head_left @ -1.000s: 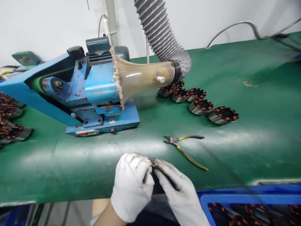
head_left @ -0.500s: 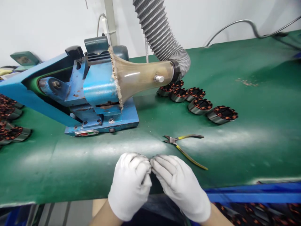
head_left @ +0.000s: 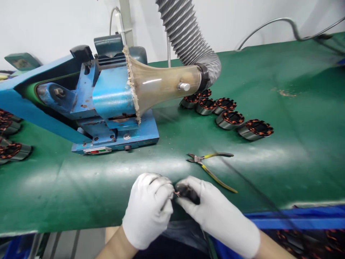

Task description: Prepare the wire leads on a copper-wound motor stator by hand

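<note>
Both of my hands wear white gloves and meet low in the middle of the head view, over the front of the bench. My left hand (head_left: 149,208) has its fingers pinched together, and thin copper wire ends (head_left: 176,194) stick out at their tips. Just to the right, my right hand (head_left: 205,205) curls thumb and fingers around a dark area; whether that is a soiled glove or an object I cannot tell. Cutting pliers with yellow handles (head_left: 199,159) lie spread on the bench beyond my right hand.
A blue belt machine (head_left: 113,97) with a clear funnel (head_left: 161,84) and grey hose (head_left: 185,36) stands at the back left. Several wound stators (head_left: 254,130) stand on the green bench (head_left: 302,154); more are at the left edge. A blurred dark streak (head_left: 250,185) crosses the right side.
My right hand has turned and its fingers have curled, so a dark area and copper wire ends now show between my hands. My left hand stays nearly in place. A dark streak has appeared at right.
</note>
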Motion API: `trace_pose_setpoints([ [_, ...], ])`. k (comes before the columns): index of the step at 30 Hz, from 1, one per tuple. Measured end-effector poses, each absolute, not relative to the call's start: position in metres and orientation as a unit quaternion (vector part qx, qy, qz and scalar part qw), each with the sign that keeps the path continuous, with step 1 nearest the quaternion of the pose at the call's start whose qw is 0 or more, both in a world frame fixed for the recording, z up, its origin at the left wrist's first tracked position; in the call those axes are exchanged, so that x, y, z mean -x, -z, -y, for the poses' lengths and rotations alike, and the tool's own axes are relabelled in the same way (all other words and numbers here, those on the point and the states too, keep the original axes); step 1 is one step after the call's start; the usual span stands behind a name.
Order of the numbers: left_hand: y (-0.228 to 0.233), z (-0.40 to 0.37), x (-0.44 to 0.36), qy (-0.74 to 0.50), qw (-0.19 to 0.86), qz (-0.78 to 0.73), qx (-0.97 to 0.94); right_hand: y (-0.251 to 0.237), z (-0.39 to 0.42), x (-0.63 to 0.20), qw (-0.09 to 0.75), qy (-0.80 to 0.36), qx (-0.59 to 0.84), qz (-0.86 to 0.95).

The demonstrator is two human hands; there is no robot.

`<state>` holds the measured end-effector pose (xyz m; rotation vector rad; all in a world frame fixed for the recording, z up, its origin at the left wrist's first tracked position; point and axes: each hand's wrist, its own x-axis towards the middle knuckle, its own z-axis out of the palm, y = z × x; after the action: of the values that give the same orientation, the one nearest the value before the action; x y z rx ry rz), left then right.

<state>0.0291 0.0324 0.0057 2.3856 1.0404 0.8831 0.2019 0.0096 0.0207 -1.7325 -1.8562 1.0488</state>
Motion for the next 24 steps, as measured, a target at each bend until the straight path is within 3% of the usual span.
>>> trace_pose_setpoints([
  [3,-0.005,-0.032,-0.030,-0.318,0.196,-0.377,-0.848,-0.008,-0.001,-0.199,0.250,-0.102,0.525,0.807],
  [5,-0.005,-0.032,-0.030,-0.317,0.199,-0.378,-0.847,-0.002,0.003,-0.194,0.280,-0.034,0.514,0.810],
  [8,-0.005,-0.032,-0.030,-0.313,0.194,-0.378,-0.849,-0.001,0.005,-0.182,0.338,-0.206,0.615,0.682],
  [10,-0.005,-0.032,-0.030,-0.310,0.181,-0.383,-0.851,-0.005,0.004,-0.175,0.340,-0.385,0.659,0.549],
  [14,-0.005,-0.031,-0.030,-0.312,0.174,-0.384,-0.852,-0.020,-0.004,-0.178,0.268,-0.684,0.614,0.289],
  [16,-0.005,-0.031,-0.030,-0.316,0.180,-0.381,-0.850,-0.025,-0.006,-0.187,0.236,-0.705,0.601,0.294],
  [18,-0.005,-0.031,-0.030,-0.320,0.187,-0.382,-0.846,-0.026,-0.007,-0.197,0.211,-0.625,0.632,0.407],
  [20,-0.006,-0.031,-0.030,-0.323,0.194,-0.385,-0.842,-0.023,-0.007,-0.203,0.195,-0.451,0.639,0.592],
  [24,-0.006,-0.032,-0.029,-0.332,0.202,-0.382,-0.838,-0.017,-0.014,-0.210,0.181,-0.096,0.466,0.861],
])
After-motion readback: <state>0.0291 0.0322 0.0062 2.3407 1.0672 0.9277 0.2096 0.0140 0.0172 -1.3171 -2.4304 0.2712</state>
